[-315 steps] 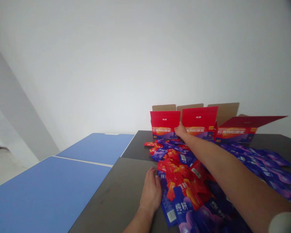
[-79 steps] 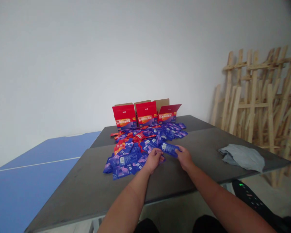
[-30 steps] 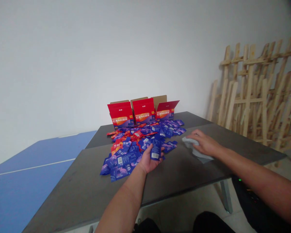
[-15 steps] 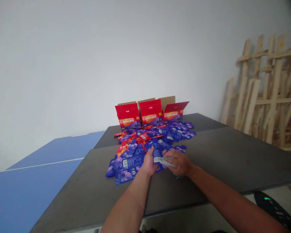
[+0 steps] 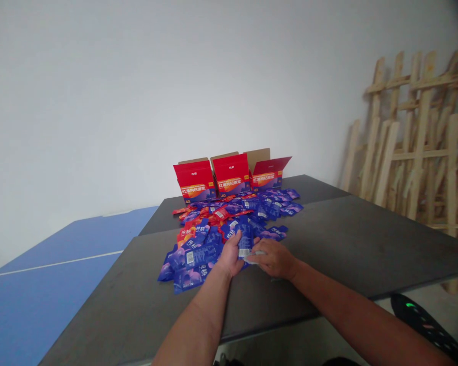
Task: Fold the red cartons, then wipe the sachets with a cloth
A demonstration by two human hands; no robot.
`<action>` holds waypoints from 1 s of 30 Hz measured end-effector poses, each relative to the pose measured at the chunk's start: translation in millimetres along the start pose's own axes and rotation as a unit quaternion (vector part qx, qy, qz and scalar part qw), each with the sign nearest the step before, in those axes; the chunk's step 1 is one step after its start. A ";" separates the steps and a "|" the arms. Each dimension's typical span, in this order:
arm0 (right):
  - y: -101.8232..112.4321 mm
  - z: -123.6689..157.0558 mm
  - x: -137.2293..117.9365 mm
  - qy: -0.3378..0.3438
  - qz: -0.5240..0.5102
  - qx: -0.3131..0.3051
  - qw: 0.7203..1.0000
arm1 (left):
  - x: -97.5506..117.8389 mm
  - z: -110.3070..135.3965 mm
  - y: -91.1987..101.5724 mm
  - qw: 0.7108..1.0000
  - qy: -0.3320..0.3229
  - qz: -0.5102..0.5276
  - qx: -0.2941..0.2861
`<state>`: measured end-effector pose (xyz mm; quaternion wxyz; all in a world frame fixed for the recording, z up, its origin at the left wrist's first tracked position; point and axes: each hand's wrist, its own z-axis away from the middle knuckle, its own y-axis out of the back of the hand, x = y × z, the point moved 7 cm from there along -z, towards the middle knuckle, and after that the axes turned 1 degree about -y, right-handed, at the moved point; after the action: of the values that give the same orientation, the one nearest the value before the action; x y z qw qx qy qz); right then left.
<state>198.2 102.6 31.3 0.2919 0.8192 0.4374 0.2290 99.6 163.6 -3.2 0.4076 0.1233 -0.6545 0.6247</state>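
My left hand (image 5: 230, 255) is closed on a blue sachet (image 5: 245, 239) and holds it upright, with the barcode label facing me. Right beside it my right hand (image 5: 275, 258) is closed on a grey cloth (image 5: 254, 257), which it presses against the sachet's lower edge. Both hands hover over the near edge of a heap of blue and red sachets (image 5: 221, 223) spread on the dark grey table (image 5: 339, 239). Three open red cartons (image 5: 229, 176) stand in a row behind the heap.
A blue table (image 5: 53, 284) adjoins on the left. Wooden frames (image 5: 412, 152) lean on the wall at the right. A dark object with a green light (image 5: 423, 320) lies on the floor at the lower right.
My right hand fetched the grey cloth from the table's right side and brought it to the sachet in my left hand. The view shifted slightly.
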 end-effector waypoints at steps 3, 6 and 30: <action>1.3 0.5 5.0 -0.022 0.007 0.009 1.000 | -0.3 0.9 -1.8 1.000 -0.011 -0.026 -0.013; 4.4 2.0 12.5 -0.057 0.021 0.019 0.998 | -3.1 2.7 -2.5 0.998 -0.008 -0.061 -0.018; 31.0 35.6 85.8 -0.357 0.019 0.157 0.921 | -19.1 11.8 -8.4 0.983 0.068 -0.155 -0.066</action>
<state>282.6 151.8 36.8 0.2921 0.8900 0.3189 -0.1448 112.9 144.5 -9.0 0.5502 0.1541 -0.6379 0.5164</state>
